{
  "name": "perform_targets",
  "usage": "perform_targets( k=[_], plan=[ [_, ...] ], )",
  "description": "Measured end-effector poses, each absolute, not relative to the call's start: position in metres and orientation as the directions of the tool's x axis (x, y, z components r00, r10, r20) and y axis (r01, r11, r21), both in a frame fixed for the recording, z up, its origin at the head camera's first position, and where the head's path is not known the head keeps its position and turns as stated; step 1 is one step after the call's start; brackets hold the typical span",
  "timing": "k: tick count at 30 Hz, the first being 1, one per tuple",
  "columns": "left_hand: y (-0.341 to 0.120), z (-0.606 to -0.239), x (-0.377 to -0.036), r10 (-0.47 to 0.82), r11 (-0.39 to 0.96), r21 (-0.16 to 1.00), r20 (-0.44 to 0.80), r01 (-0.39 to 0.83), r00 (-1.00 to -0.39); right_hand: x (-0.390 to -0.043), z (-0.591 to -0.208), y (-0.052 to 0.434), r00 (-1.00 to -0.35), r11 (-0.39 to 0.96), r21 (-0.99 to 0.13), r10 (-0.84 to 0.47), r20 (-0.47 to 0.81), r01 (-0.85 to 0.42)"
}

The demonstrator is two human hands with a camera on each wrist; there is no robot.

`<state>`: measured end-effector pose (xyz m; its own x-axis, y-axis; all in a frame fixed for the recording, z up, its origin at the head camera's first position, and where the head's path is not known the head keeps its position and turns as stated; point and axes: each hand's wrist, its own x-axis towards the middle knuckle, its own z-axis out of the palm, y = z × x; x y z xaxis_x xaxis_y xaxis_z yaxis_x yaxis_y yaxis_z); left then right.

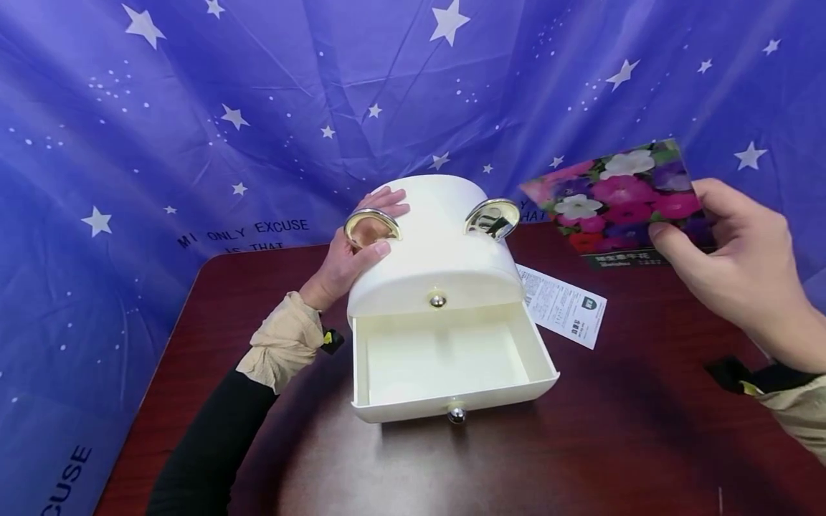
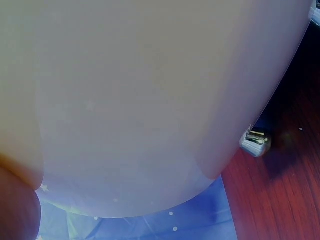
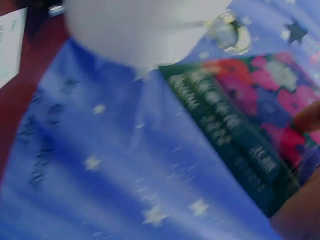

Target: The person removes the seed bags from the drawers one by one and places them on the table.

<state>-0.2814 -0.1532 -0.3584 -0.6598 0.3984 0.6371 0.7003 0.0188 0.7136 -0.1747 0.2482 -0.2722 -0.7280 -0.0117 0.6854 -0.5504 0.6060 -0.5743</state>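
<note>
L hand (image 1: 358, 247) rests flat on cream domed plastic drawer box (image 1: 434, 244) at table (image 1: 619, 444) centre, drawer out; R hand (image 1: 736, 269) pinches flower-print packet (image 1: 619, 197) near right edge.

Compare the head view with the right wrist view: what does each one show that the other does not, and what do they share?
Only the head view shows the left hand resting on the white box's rounded top, the pulled-out bottom drawer and the round knobs. Only the right wrist view shows, blurred, the dark green band with pale lettering along the flower packet's edge close up. Both show the flower packet pinched by the right hand, the white box, the paper slip, the red-brown table and the starry blue cloth.
</note>
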Motion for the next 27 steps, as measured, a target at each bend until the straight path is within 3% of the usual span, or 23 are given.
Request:
perform_targets(
  k=[3, 6, 11, 14, 19, 24, 27],
  plan=[
    [-0.152, -0.357, -0.282, 0.402, 0.015, 0.713, 0.638, 0.701, -0.657, -0.184, -0.287, 0.26, -0.725, 0.729, -0.506, 0.021, 0.689, -0.46],
    [-0.153, -0.357, -0.282, 0.396, 0.016, 0.717, 0.636, 0.697, -0.663, -0.197, -0.306, 0.268, -0.736, 0.8, -0.408, -0.06, 0.674, -0.44],
    [-0.153, -0.358, -0.28, 0.397, 0.017, 0.729, 0.623, 0.684, -0.674, -0.21, -0.341, 0.274, -0.84, 0.835, -0.31, -0.285, 0.463, -0.454],
    [-0.153, -0.358, -0.28, 0.403, 0.023, 0.728, 0.62, 0.685, -0.673, -0.211, -0.366, 0.27, -0.863, 0.843, -0.262, -0.378, 0.335, -0.47],
    [-0.154, -0.358, -0.279, 0.396, 0.023, 0.727, 0.624, 0.687, -0.674, -0.211, -0.402, 0.26, -0.836, 0.821, -0.19, -0.49, 0.248, -0.538],
    [-0.154, -0.357, -0.279, 0.398, 0.012, 0.723, 0.631, 0.691, -0.666, -0.208, -0.423, 0.255, -0.787, 0.781, -0.163, -0.549, 0.282, -0.603],
    [-0.154, -0.357, -0.279, 0.4, 0.013, 0.721, 0.632, 0.693, -0.664, -0.206, -0.431, 0.257, -0.789, 0.78, -0.164, -0.555, 0.262, -0.604]
  ],
)
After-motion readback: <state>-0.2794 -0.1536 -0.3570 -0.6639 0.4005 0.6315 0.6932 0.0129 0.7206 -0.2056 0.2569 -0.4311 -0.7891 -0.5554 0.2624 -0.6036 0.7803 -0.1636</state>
